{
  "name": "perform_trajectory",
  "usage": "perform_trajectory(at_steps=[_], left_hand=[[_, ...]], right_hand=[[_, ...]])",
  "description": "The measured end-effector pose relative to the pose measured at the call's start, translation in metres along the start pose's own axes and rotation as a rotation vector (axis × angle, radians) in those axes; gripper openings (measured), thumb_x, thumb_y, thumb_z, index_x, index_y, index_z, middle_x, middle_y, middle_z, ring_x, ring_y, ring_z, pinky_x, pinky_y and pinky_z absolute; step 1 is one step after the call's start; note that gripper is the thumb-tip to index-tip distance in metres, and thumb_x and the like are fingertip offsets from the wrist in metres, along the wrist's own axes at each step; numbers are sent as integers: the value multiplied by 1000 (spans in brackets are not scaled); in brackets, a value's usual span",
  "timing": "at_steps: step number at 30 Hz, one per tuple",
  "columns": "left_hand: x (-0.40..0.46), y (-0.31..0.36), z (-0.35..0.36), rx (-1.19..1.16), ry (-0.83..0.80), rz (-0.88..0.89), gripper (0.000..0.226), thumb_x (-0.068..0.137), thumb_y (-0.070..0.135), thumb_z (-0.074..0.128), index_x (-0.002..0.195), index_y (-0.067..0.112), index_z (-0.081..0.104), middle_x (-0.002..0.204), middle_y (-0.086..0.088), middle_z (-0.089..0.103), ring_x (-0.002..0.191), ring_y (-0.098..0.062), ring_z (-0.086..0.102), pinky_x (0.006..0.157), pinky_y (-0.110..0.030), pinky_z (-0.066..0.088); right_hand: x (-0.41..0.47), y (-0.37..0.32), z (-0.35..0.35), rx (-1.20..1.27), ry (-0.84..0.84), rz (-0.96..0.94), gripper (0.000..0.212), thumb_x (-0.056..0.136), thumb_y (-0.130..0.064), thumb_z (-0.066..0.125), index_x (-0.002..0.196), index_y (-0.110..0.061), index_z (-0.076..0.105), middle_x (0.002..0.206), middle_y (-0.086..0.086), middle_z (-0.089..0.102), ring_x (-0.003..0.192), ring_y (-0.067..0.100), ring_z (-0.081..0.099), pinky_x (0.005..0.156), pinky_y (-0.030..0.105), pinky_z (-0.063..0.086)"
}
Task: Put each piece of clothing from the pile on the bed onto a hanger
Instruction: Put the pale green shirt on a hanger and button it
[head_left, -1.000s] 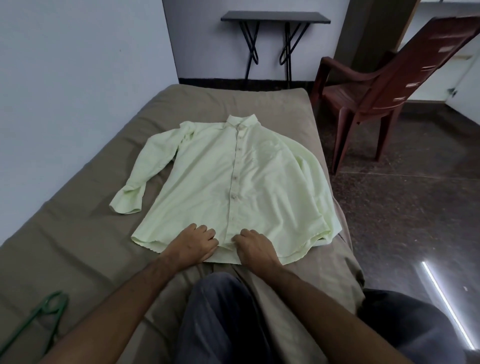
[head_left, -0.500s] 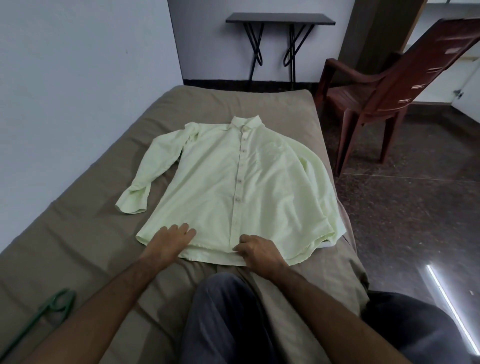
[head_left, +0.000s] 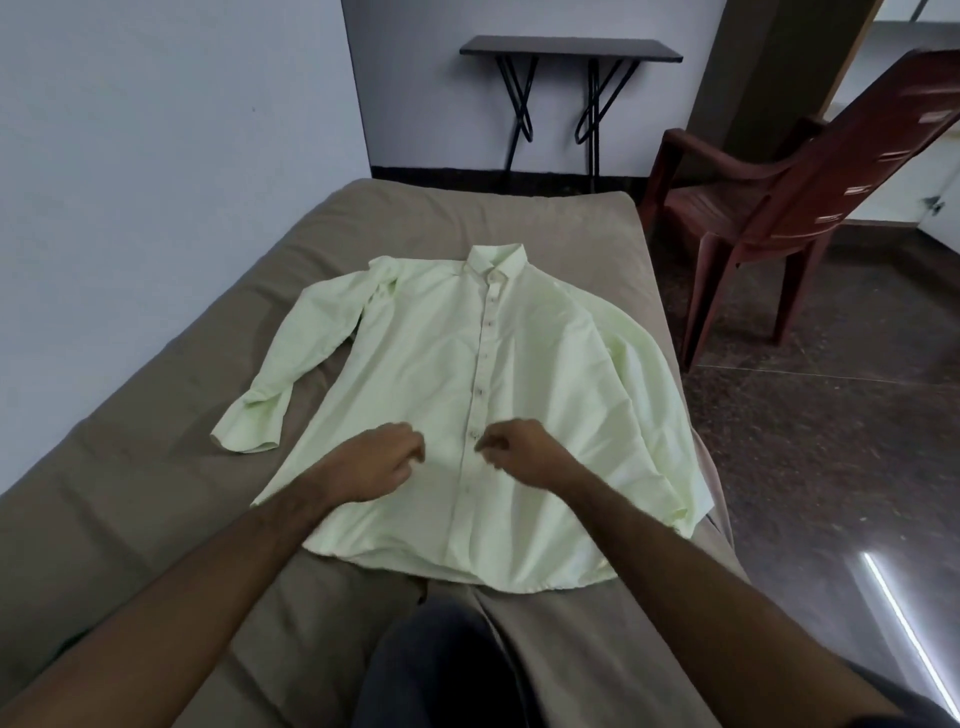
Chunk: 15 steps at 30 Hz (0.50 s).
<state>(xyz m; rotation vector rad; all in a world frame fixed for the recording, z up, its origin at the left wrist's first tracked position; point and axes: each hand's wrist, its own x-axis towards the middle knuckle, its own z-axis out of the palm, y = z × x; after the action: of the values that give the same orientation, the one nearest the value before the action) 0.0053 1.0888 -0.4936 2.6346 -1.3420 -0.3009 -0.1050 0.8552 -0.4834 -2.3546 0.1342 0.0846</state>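
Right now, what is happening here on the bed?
A person is working on a pale green shirt spread flat, front up and buttoned, on the bed. The left hand and right hand are over the lower part of the button strip, fingers curled, one on each side; whether they pinch the cloth I cannot tell. No hanger is in view, so the shirt is not hung yet.

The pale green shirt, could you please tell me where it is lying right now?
In the head view the pale green shirt lies flat, buttoned and collar away from the person, on the brown bed, towards its right edge, under the left hand and right hand.
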Motion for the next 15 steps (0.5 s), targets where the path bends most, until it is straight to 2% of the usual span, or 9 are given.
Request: perform_trajectory(at_steps=[2, 4, 6, 9, 12, 15], left_hand=[[44, 0, 4, -182, 83, -24, 42, 86, -2, 49, 123, 14, 60, 117, 2, 58, 110, -15, 56, 95, -29, 45], [86, 5, 6, -395, 176, -112, 52, 85, -11, 44, 131, 10, 54, 124, 0, 57, 111, -14, 57, 93, -17, 43], [126, 9, 10, -591, 265, -219, 55, 84, -16, 42, 132, 10, 52, 120, -4, 60, 106, -17, 62, 83, -8, 44], [162, 6, 30, -811, 343, -339, 57, 79, -20, 42, 125, 9, 57, 112, -10, 63, 102, -23, 65, 79, -14, 50], [165, 1, 52, -793, 439, -411, 48, 81, -20, 43, 116, 4, 63, 109, -8, 66, 100, -14, 65, 81, -9, 47], [166, -3, 63, -696, 495, -362, 31, 89, -12, 53, 109, 5, 70, 107, -3, 64, 94, -4, 63, 83, -5, 45]], right_hand=[[39, 0, -9, 13, 173, 35, 26, 87, 1, 55, 100, -7, 76, 103, 8, 75, 99, 21, 69, 82, 20, 48], [80, 3, -8, 20, 230, 78, 24, 86, -1, 55, 102, -6, 73, 102, 10, 73, 100, 27, 67, 82, 30, 53], [113, 10, 1, 12, 229, 168, 23, 86, -15, 63, 105, -3, 64, 103, 14, 69, 97, 31, 66, 76, 35, 52], [139, 26, 18, -72, 218, 303, 41, 87, -34, 64, 113, -4, 52, 112, 14, 62, 100, 32, 64, 72, 32, 46], [147, 41, 25, -145, 210, 297, 42, 88, -37, 64, 113, -6, 49, 108, 10, 61, 96, 29, 63, 70, 31, 44], [148, 54, 22, -91, 217, 292, 30, 85, -25, 64, 107, -7, 55, 102, 8, 64, 92, 26, 63, 71, 30, 46]])
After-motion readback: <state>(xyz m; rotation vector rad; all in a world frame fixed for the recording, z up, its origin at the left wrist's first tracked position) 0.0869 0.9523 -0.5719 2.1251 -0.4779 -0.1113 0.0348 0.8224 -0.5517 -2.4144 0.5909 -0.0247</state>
